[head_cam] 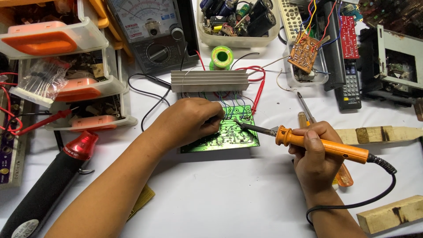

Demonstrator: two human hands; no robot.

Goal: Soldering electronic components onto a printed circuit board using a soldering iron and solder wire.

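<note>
Iron tip point(240, 124) on board point(229, 134) edge, tabletop point(229, 194) open

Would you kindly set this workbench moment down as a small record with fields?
Left hand: rests on the green circuit board
Right hand: grips the orange soldering iron, tip on the board
Behind the board: aluminium heat sink, wired to it
Further back: solder spool, analogue multimeter
Left edge: red-and-black heat gun

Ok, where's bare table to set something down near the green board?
Bare table lies in front of the green board, between the left arm and the right hand, and a smaller patch beside the wood block. The back edge is crowded: heatsink, meter, parts tub, remotes.
</note>
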